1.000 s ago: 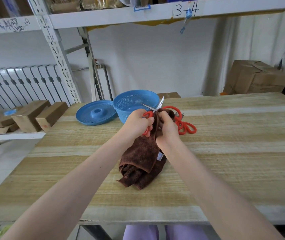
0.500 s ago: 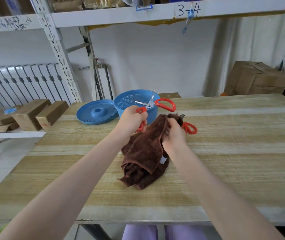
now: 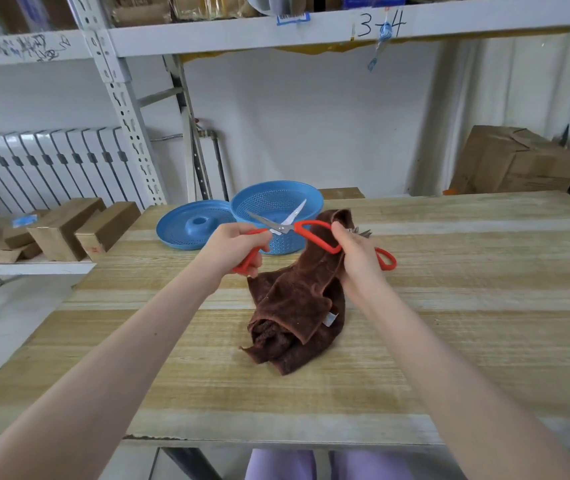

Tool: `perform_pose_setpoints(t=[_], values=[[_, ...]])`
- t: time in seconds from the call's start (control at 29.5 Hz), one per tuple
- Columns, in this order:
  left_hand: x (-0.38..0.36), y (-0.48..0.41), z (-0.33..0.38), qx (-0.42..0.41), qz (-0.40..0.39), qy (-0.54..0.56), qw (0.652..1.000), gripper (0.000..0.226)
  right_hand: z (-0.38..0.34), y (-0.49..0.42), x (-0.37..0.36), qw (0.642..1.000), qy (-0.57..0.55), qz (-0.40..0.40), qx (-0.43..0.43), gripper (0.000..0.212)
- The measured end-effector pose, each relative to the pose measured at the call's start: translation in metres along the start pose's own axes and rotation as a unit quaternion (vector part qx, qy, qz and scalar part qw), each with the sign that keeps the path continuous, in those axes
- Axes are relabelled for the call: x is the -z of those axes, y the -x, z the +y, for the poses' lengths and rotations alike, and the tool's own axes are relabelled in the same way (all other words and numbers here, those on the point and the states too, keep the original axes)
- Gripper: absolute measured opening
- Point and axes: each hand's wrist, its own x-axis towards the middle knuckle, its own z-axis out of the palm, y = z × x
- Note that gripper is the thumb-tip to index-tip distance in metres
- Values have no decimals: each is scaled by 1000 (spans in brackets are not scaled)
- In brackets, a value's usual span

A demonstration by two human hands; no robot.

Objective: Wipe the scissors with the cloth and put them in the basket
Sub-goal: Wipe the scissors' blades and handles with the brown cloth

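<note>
Nearest, the pale wooden worktop (image 3: 449, 341) carries a crumpled brown terry cloth (image 3: 297, 306), soft and limp, with its top end lifted. The left hand (image 3: 238, 249) is curled round one loop of the red-handled steel scissors (image 3: 281, 227), while the right hand (image 3: 356, 251) pinches the cloth's top against the other loop. The blades are splayed wide, up in the air just in front of the round blue perforated plastic basket (image 3: 287, 242). They look light, rigid and sharp-tipped, so I'd keep hold by the handles and touch the slick steel only through the cloth. Behind the right hand a second red loop (image 3: 386, 259) peeks out, and the rest of it is hidden. Whether the right fingers pass through the handle, I cannot tell.
</note>
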Motion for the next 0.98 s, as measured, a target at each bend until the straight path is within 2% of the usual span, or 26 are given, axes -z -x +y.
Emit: perform_pose_setpoints(t=[0.1,0.27,0.37,0.48,0.68,0.75,0.88,0.98], values=[[1,-3,-6,-14,11,9,1000,13,9,4,0,998,44,-2,32,27],[-3,-7,-11,-15,34,31,999,12,20,8,3,999,32,-41,10,23],[1,-10,-8,-11,47,-55,997,16,22,9,4,999,16,-42,7,22],[7,-15,0,20,20,-107,994,14,26,11,6,999,4,-48,-10,20],[5,-18,0,48,23,-44,998,12,23,13,13,992,54,-91,-69,23],[3,-17,-3,39,20,-54,998,19,19,13,16,990,54,-88,-92,25],[-4,-13,-3,-6,17,-134,991,44,7,6,21,995,-35,-36,-90,29],[-9,-13,-2,-29,33,-162,986,53,6,6,22,993,-52,-51,-97,33]])
